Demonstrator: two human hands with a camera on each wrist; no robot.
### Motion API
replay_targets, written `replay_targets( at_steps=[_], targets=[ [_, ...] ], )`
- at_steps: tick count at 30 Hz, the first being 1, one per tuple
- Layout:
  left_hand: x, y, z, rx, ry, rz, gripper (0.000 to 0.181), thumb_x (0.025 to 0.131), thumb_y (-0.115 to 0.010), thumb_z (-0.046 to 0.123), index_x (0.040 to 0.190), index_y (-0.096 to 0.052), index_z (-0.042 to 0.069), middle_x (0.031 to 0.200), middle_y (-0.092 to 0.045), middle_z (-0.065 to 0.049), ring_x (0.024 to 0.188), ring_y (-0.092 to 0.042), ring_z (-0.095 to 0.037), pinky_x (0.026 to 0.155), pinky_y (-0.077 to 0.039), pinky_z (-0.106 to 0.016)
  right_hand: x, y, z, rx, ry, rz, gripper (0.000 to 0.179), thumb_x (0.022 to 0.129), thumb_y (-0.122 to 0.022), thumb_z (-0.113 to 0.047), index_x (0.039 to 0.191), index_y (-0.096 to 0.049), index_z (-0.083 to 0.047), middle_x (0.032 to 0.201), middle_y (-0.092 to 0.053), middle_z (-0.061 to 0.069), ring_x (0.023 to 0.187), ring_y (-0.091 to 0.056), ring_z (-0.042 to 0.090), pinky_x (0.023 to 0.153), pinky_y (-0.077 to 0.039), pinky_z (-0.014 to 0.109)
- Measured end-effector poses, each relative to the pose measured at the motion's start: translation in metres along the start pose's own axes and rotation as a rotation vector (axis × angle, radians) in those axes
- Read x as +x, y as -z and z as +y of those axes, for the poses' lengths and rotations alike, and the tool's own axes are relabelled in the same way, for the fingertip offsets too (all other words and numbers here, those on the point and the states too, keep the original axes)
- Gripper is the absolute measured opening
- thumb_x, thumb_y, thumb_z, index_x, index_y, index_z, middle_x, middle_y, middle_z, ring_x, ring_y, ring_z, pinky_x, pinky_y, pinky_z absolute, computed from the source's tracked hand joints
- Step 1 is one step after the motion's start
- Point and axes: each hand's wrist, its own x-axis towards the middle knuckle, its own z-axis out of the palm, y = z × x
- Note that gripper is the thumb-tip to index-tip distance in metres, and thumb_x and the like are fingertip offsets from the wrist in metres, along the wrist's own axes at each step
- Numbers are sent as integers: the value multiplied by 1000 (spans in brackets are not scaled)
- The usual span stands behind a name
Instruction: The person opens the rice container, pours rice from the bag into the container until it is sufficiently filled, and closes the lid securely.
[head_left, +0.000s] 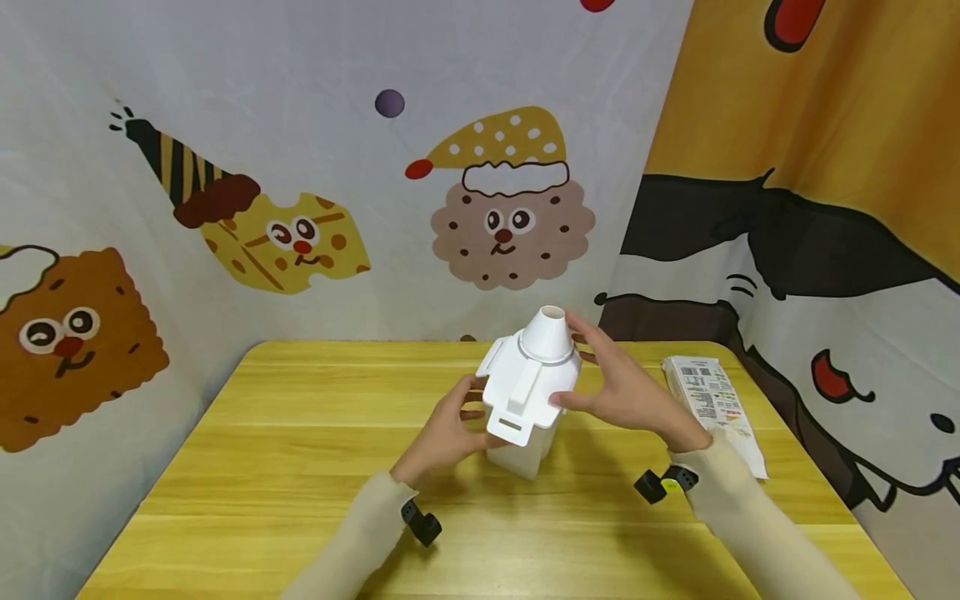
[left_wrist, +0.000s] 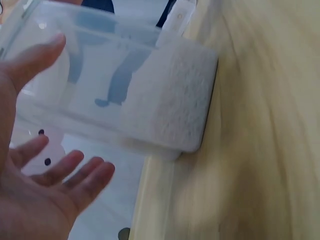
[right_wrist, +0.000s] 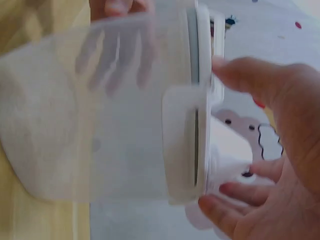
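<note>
A tall translucent plastic container [left_wrist: 115, 85] stands near the middle of the table, with white grainy contents [left_wrist: 170, 95] in its bottom part. On top is a white lid [head_left: 519, 392] with a cone-shaped spout [head_left: 547, 337] and a slotted tab. My right hand [head_left: 626, 383] spans the lid, thumb at its edge and fingertips by the base of the spout. Against the container's side, below the lid, lies the thumb of my left hand [head_left: 444, 433]. The left fingers [left_wrist: 90, 185] are loosely spread beside the wall, apart from it in the left wrist view.
A white printed packet [head_left: 708, 400] lies flat at the table's right side. The wooden table [head_left: 315, 467] backs onto a cartoon-printed curtain [head_left: 315, 108], which also hangs along both sides. Each wrist wears a small black camera [head_left: 423, 525].
</note>
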Motion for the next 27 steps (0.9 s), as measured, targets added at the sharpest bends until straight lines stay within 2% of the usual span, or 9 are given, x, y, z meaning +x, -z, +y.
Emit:
replay_targets(
  at_steps=[5, 12, 20, 27],
  targets=[
    [8, 3, -3, -17, -7, -69, 90, 80, -90, 20, 153, -38, 24, 155, -46, 0, 144, -46, -25, 117, -45, -48, -7, -5, -11, -12, -57, 5, 113, 82, -89, -33, 165, -15, -8, 167, -26, 17, 147, -39, 37, 118, -42, 55],
    [13, 3, -6, -117, -29, -149, 89, 83, -84, 8, 157, -37, 23, 156, -46, -2, 143, -48, -27, 117, -45, -45, -10, -10, -18, -41, -111, 15, 112, 82, -88, -37, 164, -17, -10, 168, -24, 17, 144, -43, 40, 116, -43, 57],
    [13, 3, -7, -119, -24, -141, 91, 82, -85, 8, 157, -36, 23, 155, -46, -3, 141, -48, -28, 116, -46, -46, -8, -11, -17, -11, -101, 19, 113, 80, -89, -34, 164, -17, -9, 168, -24, 18, 148, -38, 38, 119, -41, 54],
    [10, -2, -4, -118, 20, -86, 90, 79, -88, 8, 154, -40, 21, 152, -48, -3, 138, -50, -27, 114, -49, -45, -6, -9, -13, -1, -71, 1, 114, 80, -90, -31, 164, -17, -9, 167, -26, 17, 151, -35, 37, 120, -39, 54]
  ],
)
